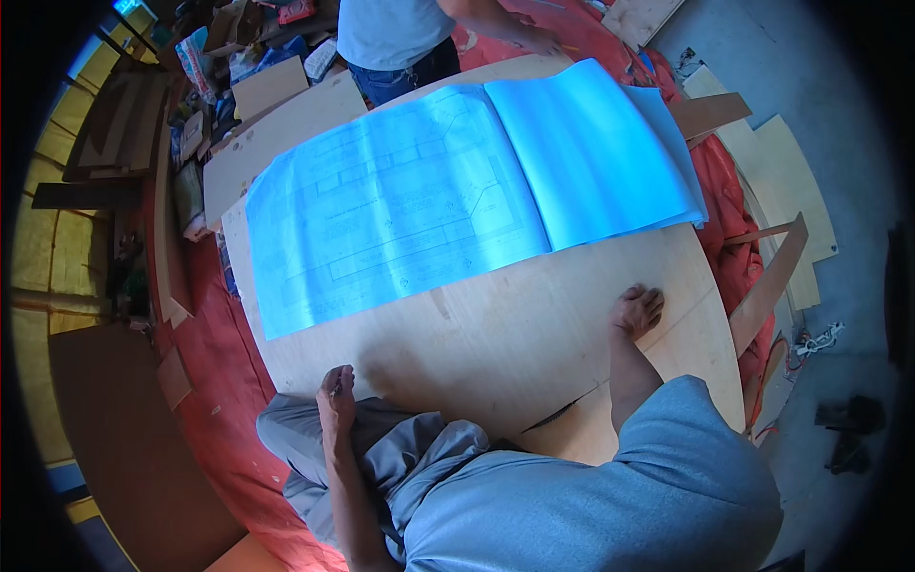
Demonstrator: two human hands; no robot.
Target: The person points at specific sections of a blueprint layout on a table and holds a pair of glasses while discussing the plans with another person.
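Well, the room spreads widest around me: a red sheet [214,381] covers the floor at the left and shows again at the right, bare grey floor [791,67] runs down the right side, and a yellow wall [57,176] curves along the left edge. In the middle lies the pale wooden board [496,319] I sit at, and across its upper half spread the large drawing sheets [400,205], tinted blue, with line plans on the left part and a blank, folded-over part at the upper right. A brown panel [133,448] fills the lower left, a heap of odds and ends [262,67] the upper left, and another person [393,38] stands at the top centre, one arm reaching to the right.

My right hand [637,311], right of centre, rests on the wood below the sheets and apart from them, its fingers bent inward; I cannot tell how tightly they close. My left hand [335,389], lower left of centre, is by my raised knee, fingers drawn together, and I cannot tell whether anything small is pinched there.

Both palms are turned out of sight, the other person is cut off by the top edge, the plans' fine lines are too faint to follow, and a thin dark streak [551,416] at lower centre is hard to make out
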